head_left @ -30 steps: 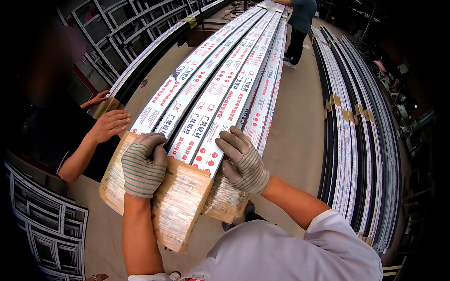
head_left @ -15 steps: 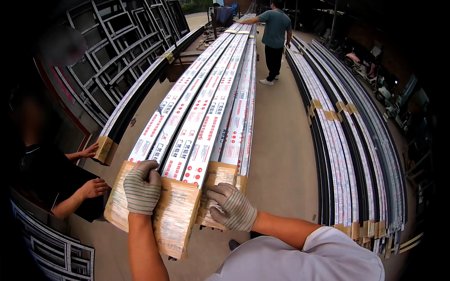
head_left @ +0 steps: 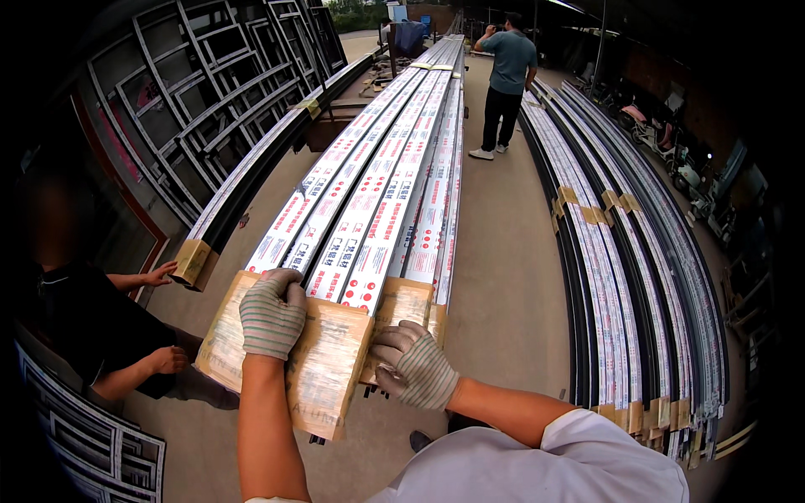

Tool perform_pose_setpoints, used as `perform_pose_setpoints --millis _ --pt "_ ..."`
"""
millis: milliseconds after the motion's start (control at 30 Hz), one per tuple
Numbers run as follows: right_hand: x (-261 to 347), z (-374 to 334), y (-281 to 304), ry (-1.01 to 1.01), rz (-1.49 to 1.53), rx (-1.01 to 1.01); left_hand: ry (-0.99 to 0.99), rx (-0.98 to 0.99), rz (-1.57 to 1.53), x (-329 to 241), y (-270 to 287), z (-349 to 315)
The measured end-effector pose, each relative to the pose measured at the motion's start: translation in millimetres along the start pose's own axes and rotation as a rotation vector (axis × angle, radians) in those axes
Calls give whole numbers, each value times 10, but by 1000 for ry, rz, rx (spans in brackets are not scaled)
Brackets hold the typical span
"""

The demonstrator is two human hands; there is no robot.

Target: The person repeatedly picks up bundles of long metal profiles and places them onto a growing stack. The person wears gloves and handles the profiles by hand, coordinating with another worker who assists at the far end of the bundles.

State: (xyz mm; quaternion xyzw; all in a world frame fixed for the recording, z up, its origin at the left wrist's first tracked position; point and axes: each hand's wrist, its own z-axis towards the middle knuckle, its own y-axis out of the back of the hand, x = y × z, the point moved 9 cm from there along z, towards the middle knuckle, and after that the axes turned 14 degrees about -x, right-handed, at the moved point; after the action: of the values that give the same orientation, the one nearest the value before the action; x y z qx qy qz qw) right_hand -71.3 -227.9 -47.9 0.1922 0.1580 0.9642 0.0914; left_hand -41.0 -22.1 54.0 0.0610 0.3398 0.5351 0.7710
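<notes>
Long bundles of film-covered metal profiles [head_left: 369, 222] stretch away in front of me. Their near ends are wrapped in brown tape [head_left: 331, 360]. My left hand [head_left: 272, 314], in a striped knit glove, is closed over the near end of the left bundles, fingers bent down at the gap between two taped wraps. My right hand [head_left: 411, 366], in a similar glove, has its fingers curled against the taped end [head_left: 404, 302] of the lower bundle on the right. Its fingertips are partly hidden.
A co-worker in dark clothes [head_left: 75, 327] stands at left, one hand by another taped bundle [head_left: 194, 261]. A second person [head_left: 510, 71] stands at the far end. More profile bundles [head_left: 620, 293] lie along the right. Metal frames [head_left: 193, 92] lean at left; others [head_left: 101, 444] lie lower left.
The near bundle ends and my left hand have shifted slightly up and right in view. The far person's arm has come off the bundles and is raised toward the head.
</notes>
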Motion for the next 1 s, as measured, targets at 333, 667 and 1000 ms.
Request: perform_pose_setpoints --millis 333,667,1000 --pt "-71 -43 -42 -5 -9 81 26 -1 -22 9 -14 22" --pt "-133 -42 3 13 84 175 33 21 23 -4 -80 44" --pt "-204 -92 50 3 200 203 469 -37 -324 270 230 -219"
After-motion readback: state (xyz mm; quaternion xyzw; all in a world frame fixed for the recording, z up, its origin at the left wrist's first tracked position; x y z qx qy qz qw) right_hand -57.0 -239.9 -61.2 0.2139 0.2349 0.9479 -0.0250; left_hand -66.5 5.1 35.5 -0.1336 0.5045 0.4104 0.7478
